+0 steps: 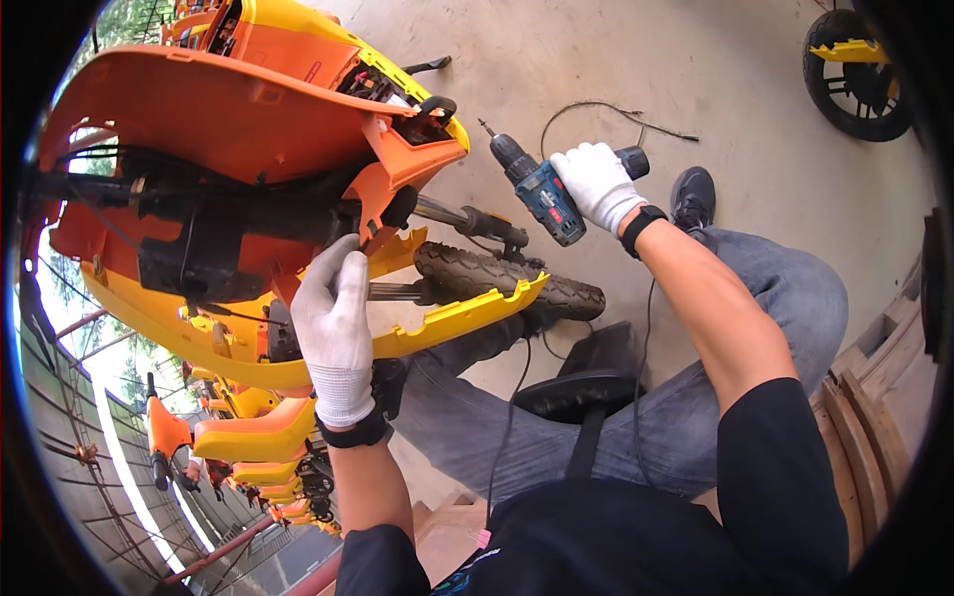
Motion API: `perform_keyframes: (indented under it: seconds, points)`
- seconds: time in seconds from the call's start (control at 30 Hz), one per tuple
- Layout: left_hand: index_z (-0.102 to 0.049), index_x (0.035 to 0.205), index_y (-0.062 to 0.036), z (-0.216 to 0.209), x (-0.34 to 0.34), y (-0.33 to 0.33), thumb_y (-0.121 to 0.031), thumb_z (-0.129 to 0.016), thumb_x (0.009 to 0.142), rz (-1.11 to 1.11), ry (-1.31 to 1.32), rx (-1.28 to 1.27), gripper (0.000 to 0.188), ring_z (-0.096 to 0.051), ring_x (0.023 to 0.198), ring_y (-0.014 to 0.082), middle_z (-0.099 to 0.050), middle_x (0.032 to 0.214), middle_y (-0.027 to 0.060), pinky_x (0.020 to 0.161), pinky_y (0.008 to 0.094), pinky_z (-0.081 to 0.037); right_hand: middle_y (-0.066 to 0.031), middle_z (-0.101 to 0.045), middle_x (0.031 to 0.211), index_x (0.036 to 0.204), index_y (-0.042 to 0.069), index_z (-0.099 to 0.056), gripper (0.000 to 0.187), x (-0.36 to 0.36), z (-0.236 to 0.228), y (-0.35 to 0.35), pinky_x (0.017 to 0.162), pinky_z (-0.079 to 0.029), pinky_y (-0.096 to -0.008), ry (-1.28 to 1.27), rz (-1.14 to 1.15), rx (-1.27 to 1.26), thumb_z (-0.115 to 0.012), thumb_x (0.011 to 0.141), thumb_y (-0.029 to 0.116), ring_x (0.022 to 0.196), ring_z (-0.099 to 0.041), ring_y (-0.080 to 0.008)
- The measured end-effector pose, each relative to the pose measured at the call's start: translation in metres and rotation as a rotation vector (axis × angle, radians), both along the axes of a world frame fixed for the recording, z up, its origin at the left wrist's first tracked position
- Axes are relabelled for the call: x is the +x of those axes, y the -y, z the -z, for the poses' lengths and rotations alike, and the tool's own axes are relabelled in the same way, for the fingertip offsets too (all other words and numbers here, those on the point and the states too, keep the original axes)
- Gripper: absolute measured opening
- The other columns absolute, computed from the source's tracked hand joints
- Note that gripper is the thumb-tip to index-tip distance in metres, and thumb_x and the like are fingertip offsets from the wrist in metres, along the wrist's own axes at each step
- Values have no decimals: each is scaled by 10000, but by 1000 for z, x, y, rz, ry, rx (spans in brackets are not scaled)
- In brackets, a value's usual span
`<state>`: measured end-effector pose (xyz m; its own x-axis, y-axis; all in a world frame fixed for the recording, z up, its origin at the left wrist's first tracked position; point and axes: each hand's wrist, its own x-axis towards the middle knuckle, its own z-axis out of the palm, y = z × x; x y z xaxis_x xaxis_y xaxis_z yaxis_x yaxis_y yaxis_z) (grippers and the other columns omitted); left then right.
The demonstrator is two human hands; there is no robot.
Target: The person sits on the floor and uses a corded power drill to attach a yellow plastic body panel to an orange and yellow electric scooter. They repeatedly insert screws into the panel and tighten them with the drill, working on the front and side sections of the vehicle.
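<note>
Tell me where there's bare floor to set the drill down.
Bare floor lies between the shoe, the cable and the loose wheel, and also beyond the drill, between the orange scooter and the cable. It is crowded around the tire, where the fork, yellow trim and the person's legs close in.

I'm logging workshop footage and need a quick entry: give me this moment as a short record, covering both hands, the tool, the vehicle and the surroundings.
Left hand: white glove, at the edge of an orange panel
Right hand: white glove, gripping a drill
Drill: blue and black, bit clear of the panel
Vehicle: scooter, front tire exposed
Floor: thin black cable
Lower left: more scooters
</note>
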<state>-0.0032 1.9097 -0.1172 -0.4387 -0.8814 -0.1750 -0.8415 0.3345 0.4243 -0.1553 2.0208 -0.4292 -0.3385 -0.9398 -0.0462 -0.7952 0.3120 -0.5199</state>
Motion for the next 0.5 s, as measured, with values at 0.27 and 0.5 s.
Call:
perform_keyframes:
  seconds: [0.27,0.5]
  points:
    - [-607,1228,76,24,-40,11,-215,-611,943,57,194,-10,407,-604,949,165,-671,1053,144,893,276,-462,-74,-656,864,976,120,-593,139,19,57,34,758,-488,-392,82,-47,-50,-582,847,171,869,-643,-260]
    - [-610,1243,57,31,-50,18,-240,-622,951,12,233,16,416,-560,833,110,-656,968,77,739,233,-463,-71,-674,889,1018,130,-597,153,18,74,53,770,-464,-389,91,-80,-49,-571,878,186,906,-644,-254]
